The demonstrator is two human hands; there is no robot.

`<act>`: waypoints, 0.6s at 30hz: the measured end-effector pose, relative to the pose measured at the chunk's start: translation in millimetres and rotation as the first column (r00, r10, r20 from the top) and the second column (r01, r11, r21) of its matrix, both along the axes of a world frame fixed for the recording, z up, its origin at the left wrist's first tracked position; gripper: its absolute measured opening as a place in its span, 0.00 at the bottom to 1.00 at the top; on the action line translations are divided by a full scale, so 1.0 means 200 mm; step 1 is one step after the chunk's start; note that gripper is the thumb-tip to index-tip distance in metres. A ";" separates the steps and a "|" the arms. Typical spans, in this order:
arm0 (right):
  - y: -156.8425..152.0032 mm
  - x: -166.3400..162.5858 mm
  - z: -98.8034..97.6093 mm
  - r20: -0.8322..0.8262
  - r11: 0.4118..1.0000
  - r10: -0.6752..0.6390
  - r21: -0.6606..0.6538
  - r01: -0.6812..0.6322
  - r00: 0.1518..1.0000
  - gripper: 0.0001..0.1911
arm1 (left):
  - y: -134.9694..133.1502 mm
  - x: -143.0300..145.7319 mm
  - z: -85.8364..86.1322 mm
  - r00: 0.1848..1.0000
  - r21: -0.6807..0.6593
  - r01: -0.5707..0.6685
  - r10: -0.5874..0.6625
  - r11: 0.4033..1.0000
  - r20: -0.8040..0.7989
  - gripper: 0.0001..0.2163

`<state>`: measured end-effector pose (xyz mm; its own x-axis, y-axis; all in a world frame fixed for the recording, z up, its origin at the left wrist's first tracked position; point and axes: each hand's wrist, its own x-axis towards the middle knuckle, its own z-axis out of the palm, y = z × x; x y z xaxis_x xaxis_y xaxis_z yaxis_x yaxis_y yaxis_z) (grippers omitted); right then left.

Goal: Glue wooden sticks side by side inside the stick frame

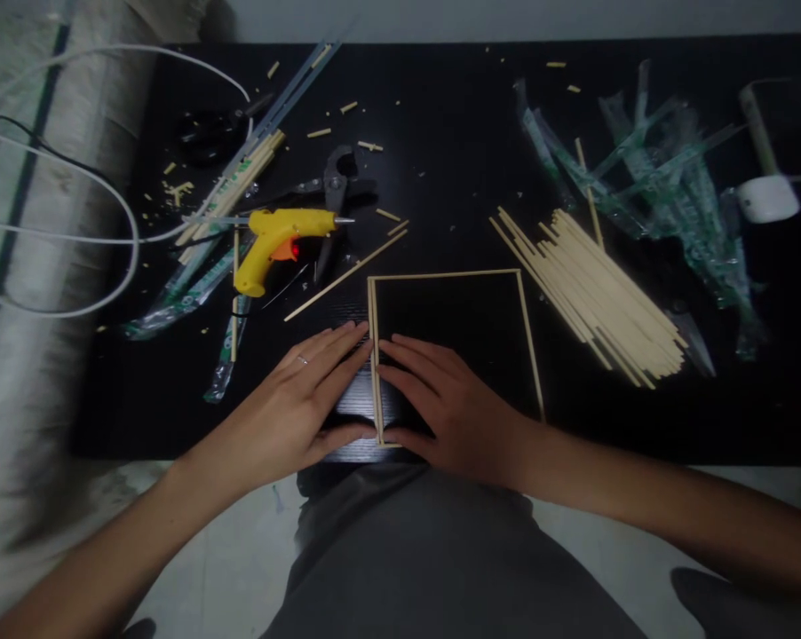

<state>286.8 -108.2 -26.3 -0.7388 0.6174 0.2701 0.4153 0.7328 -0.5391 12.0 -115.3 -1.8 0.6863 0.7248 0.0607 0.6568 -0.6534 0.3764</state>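
Observation:
A square frame of thin wooden sticks [456, 274] lies on the black table, its left side doubled by two sticks side by side. My left hand [307, 390], with a ring on one finger, touches this doubled side from outside, fingers stretched out. From inside the frame, my right hand [450, 404] touches the same sticks, its fingers spread. The fingertips of both hands face each other across the sticks. My right hand and forearm hide part of the frame's near side and its near right corner.
Left of the frame lie a yellow glue gun [287, 232] with a red light, pliers [337, 182], black scissors [207, 133], a loose stick [347, 273] and a white cable [135, 226]. On the right are a pile of sticks [600, 302], plastic wrappers [693, 195] and a white charger [766, 197].

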 end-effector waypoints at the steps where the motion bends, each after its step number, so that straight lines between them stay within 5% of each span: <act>1: -0.01 0.00 0.00 -0.003 1.000 0.003 0.011 -0.003 1.000 0.30 | -0.01 0.00 0.00 1.000 -0.002 0.001 -0.001 1.000 0.000 0.44; 18: -0.02 -0.03 0.01 0.068 0.997 0.012 0.075 -0.017 0.998 0.29 | -0.03 0.02 -0.01 1.000 0.015 0.010 -0.010 1.000 -0.019 0.43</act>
<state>280.9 -112.9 -23.4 -0.7656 0.5863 0.2649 0.4378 0.7764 -0.4534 16.0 -120.4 -3.4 0.6945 0.7171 0.0585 0.6573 -0.6654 0.3539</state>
